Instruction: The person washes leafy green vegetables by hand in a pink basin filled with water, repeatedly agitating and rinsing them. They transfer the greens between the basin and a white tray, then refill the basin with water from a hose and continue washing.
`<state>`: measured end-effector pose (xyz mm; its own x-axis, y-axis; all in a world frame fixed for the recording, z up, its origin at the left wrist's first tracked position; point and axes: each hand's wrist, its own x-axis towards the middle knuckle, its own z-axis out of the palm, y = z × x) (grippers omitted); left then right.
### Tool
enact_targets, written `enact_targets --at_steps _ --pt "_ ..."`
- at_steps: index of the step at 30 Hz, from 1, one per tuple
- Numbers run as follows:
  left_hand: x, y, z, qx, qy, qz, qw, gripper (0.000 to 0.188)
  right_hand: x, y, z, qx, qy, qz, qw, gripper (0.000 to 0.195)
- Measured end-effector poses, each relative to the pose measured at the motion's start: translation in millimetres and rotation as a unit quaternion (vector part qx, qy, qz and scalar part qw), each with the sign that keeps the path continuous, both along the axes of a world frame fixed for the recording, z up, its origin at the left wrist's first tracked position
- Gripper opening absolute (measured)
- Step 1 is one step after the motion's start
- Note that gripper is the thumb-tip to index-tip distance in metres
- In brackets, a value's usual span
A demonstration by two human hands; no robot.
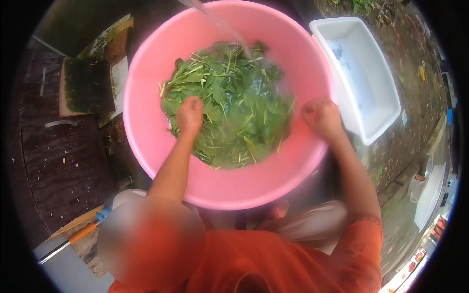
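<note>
A large round pink plastic basin (234, 190) holds leafy greens (220, 95) with pale cut stems, lying in water. A stream of water (220, 23) runs into it from the top. My left hand (189, 114) is over the left part of the greens, its fingers curled; whether it grips any leaves cannot be told. My right hand (322, 118) is curled above the basin's right side, near the rim and apart from the greens. It is slightly blurred, and what lies inside its fingers is hidden.
A white rectangular plastic tub (381, 84) stands against the basin's right side on bare soil. Dark brown panels with a handle (61, 123) lie at left, below a dark green mossy board (88, 86). An orange-and-metal pole (82, 233) is at lower left.
</note>
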<state>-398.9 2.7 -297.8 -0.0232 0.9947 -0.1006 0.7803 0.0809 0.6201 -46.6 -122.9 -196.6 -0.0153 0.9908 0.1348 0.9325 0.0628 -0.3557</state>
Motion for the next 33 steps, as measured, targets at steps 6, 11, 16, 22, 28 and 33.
enact_targets --at_steps 6,11,16,22,28,33 --pt "-6.0 15.4 -44.0 -0.031 -0.064 -0.022 0.997 0.032 4.0 0.5 -11.1 -0.032 0.022 -0.017 0.999 0.004" --pt "59.3 -9.0 -7.2 -0.102 -0.134 -0.174 0.970 0.034 11.8 -1.8 -19.5 -0.007 0.009 -0.014 1.000 0.005" --pt "51.3 -5.1 -0.7 -0.045 -0.176 -0.121 0.976 0.042 0.6 3.2 -2.6 -0.031 0.001 -0.015 0.999 0.006" --pt "31.3 -81.5 -6.6 0.065 0.143 -0.390 0.907 0.039 -2.2 5.1 2.6 -0.039 0.014 -0.023 0.999 0.007" --pt "33.1 -70.0 -4.5 0.053 0.105 -0.367 0.923 0.030 3.3 2.7 -4.3 -0.008 0.016 -0.004 1.000 0.006" --pt "79.8 -2.9 -7.7 0.124 -0.005 -0.298 0.946 0.019 3.6 3.5 -4.6 -0.023 0.047 -0.018 0.998 0.007"
